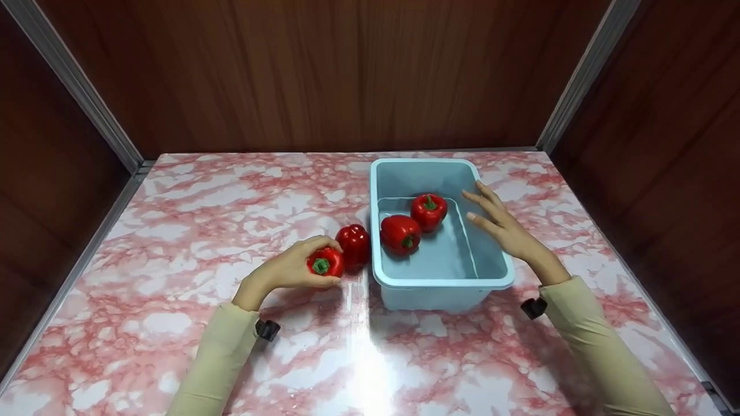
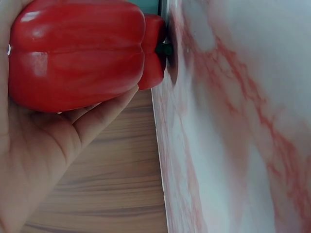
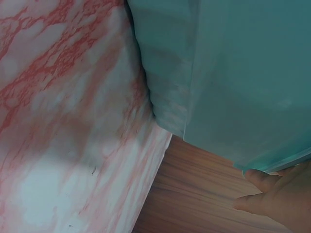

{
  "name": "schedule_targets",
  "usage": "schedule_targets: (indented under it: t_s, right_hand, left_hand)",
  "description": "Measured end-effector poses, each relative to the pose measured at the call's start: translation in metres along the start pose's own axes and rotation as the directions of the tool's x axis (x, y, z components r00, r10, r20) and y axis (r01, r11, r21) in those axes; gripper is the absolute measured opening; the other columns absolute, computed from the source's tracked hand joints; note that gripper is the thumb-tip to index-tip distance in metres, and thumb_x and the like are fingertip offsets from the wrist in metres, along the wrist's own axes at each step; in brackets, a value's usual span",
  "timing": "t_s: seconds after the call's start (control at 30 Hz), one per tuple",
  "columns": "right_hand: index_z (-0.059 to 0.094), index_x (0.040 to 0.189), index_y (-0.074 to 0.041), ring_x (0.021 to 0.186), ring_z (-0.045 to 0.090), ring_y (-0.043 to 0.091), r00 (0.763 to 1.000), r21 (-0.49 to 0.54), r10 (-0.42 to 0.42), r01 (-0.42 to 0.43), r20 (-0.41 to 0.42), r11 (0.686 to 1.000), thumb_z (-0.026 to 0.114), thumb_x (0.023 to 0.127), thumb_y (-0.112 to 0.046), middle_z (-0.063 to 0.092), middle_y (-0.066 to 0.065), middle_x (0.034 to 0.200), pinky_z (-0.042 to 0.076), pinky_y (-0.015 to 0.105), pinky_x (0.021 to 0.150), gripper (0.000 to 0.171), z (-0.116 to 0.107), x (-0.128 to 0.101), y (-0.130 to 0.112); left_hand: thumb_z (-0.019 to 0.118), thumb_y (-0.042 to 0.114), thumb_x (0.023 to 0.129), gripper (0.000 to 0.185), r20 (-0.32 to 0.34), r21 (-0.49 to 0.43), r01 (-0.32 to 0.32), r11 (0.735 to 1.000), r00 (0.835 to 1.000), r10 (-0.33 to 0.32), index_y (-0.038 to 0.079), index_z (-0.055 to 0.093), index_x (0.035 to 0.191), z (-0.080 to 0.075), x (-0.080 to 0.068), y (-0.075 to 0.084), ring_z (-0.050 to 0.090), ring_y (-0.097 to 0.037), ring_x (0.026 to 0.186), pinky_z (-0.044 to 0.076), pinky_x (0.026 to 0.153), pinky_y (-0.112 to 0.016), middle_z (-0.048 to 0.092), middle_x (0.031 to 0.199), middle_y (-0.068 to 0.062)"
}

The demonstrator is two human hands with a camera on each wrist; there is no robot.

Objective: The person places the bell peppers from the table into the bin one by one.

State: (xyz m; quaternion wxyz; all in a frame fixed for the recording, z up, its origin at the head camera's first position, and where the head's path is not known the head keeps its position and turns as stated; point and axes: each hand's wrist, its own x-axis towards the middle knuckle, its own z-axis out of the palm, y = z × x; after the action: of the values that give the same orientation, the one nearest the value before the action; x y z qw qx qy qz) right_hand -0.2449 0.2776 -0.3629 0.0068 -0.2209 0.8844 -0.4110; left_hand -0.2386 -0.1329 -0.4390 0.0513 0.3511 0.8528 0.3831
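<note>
The left hand (image 1: 289, 268) curls around a red bell pepper (image 1: 325, 263) resting on the pink-veined marble counter (image 1: 191, 231), a little toward its near edge, touching a second pepper (image 1: 354, 245) just beside the light blue tub (image 1: 444, 281). The right hand (image 1: 504, 228), fingers straight and relaxed, rests against the tub's right rim, with two more peppers (image 1: 400, 233) inside. Dark wood panels (image 1: 324, 75) with metal corner strips (image 1: 75, 81) wall in the counter's far and side edges.
</note>
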Motion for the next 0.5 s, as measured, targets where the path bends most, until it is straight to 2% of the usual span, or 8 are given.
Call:
schedule_targets:
  t_s: [0.23, 0.5]
  right_hand:
    - [0.035, 0.141, 0.000, 0.140, -0.001, 0.039, 1.000, -0.004, -0.007, 0.007, -0.004, 1.000, 0.047, 0.097, -0.014, 0.005, 0.023, 0.153, 0.002, 0.063, 0.107, 0.048, 0.0000, -0.0001, -0.0020]
    - [0.035, 0.141, -0.002, 0.140, 0.000, 0.039, 1.000, -0.011, 0.000, 0.000, -0.006, 1.000, 0.047, 0.097, -0.015, 0.005, 0.022, 0.153, 0.003, 0.063, 0.107, 0.047, -0.0002, -0.0003, -0.0021]
  left_hand:
    - [0.076, 0.038, 0.073, 0.048, 0.000, -0.009, -0.032, 0.999, 0.999, 0.032, 0.022, 0.054, 0.112, -0.0016, 0.0032, 0.0007, 0.054, -0.008, 0.093, 0.047, 0.082, -0.029, 0.055, 0.105, 0.011]
    - [0.076, 0.041, 0.073, 0.047, -0.003, -0.021, -0.023, 1.000, 1.000, 0.023, 0.024, 0.055, 0.111, -0.0037, 0.0051, 0.0035, 0.054, -0.007, 0.094, 0.046, 0.084, -0.031, 0.055, 0.105, 0.013]
